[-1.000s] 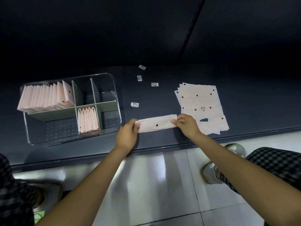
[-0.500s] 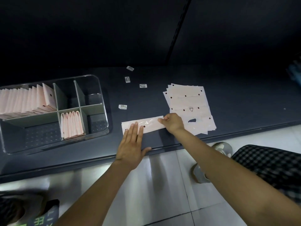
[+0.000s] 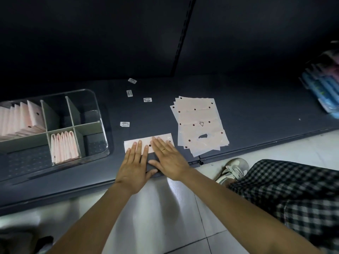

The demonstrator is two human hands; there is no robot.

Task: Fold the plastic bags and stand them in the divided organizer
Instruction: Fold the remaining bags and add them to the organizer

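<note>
We press the thin, limp, slippery pale-pink folded plastic strip (image 3: 148,143) under the flat, straight-fingered left hand (image 3: 134,165) and right hand (image 3: 169,159), judging its short ends the best place to take hold.

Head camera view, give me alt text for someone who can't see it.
Both hands, left and right, press flat on a folded plastic bag strip on a dark shelf. Unfolded bags lie to its right; a clear divided organizer holding folded bags stands to the left.

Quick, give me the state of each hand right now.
Left hand: open, fingers straight, pressing flat on the folded bag strip.
Right hand: open, fingers straight, pressing flat on the same strip.
</note>
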